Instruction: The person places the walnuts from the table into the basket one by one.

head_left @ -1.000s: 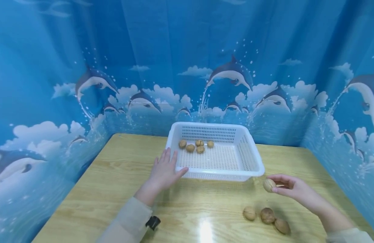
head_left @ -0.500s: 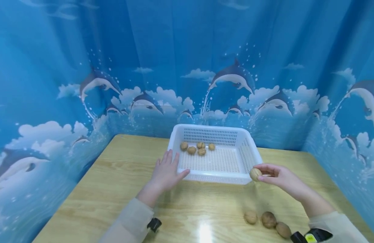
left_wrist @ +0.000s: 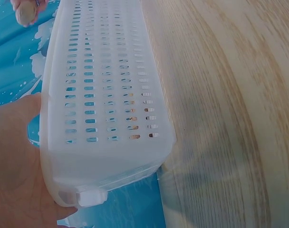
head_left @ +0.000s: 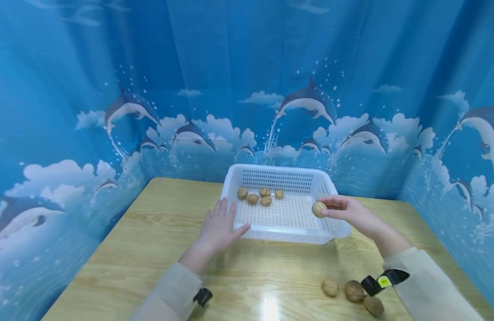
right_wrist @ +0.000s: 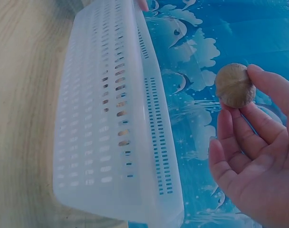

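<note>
My right hand (head_left: 349, 213) pinches a walnut (head_left: 319, 209) between thumb and fingertips, over the right part of the white plastic basket (head_left: 287, 234). In the right wrist view the walnut (right_wrist: 235, 86) shows above the basket's rim. Several walnuts (head_left: 253, 199) lie inside the basket toward its left. My left hand (head_left: 219, 227) rests on the basket's front left corner, fingers straight and spread. The left wrist view has this hand (left_wrist: 14, 156) lying along the rim of the basket (left_wrist: 101, 156).
Three more walnuts (head_left: 354, 291) lie on the wooden table (head_left: 150, 249) in front of the basket, to the right, close to my right sleeve (head_left: 427, 276). A blue dolphin-print curtain (head_left: 247, 89) encloses the table at the back and both sides.
My right hand has carried the walnut left and away from me, from beside the basket's front right corner to over its inside. The left hand has stayed on the basket.
</note>
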### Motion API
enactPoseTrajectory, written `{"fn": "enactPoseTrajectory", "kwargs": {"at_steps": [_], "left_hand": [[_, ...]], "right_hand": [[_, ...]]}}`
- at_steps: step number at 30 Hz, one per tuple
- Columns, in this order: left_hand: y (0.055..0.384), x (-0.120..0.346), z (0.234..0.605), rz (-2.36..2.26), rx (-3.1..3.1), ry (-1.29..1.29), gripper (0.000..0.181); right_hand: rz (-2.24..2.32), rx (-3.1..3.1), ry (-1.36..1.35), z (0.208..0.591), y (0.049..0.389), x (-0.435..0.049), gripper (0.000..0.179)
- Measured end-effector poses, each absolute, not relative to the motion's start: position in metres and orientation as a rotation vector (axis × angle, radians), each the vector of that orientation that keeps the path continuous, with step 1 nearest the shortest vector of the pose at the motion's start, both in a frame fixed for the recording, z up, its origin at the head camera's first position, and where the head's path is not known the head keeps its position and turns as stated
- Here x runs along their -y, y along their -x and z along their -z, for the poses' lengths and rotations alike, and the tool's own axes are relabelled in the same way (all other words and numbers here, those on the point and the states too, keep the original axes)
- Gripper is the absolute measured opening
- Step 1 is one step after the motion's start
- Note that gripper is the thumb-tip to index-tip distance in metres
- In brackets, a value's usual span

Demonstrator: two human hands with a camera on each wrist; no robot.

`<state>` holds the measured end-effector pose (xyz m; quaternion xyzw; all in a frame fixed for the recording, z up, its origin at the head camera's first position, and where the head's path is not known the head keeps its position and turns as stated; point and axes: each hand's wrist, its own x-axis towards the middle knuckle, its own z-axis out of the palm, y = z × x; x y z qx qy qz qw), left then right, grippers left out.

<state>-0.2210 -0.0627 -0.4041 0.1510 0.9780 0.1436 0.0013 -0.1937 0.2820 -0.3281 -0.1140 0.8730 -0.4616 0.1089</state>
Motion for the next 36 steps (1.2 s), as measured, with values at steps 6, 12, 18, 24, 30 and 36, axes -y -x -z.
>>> {"fn": "enactPoseTrajectory", "kwargs": {"at_steps": [6, 12, 18, 24, 30, 36], "left_hand": [[0.222, 0.064, 0.407, -0.467, -3.075, -0.484, 0.084], [0.222, 0.064, 0.405, -0.457, -3.082, -0.494, 0.085], [0.221, 0.064, 0.404, -0.480, -3.073, -0.485, 0.084], [0.221, 0.064, 0.404, -0.465, -3.067, -0.485, 0.084], [0.223, 0.063, 0.406, -0.472, -3.074, -0.498, 0.085], [0.222, 0.064, 0.407, -0.504, -3.075, -0.499, 0.085]], "right_hand": [[1.347, -2.573, 0.342, 0.324, 0.217, -0.273, 0.059], [1.331, -2.577, 0.312, 0.322, 0.244, -0.266, 0.064], [1.335, -2.552, 0.260, 0.321, 0.271, -0.256, 0.066], [1.312, -2.573, 0.178, 0.320, 0.295, -0.244, 0.066], [1.307, -2.560, 0.093, 0.330, 0.316, -0.239, 0.066], [1.247, -2.568, 0.078, 0.342, 0.332, -0.235, 0.069]]}}
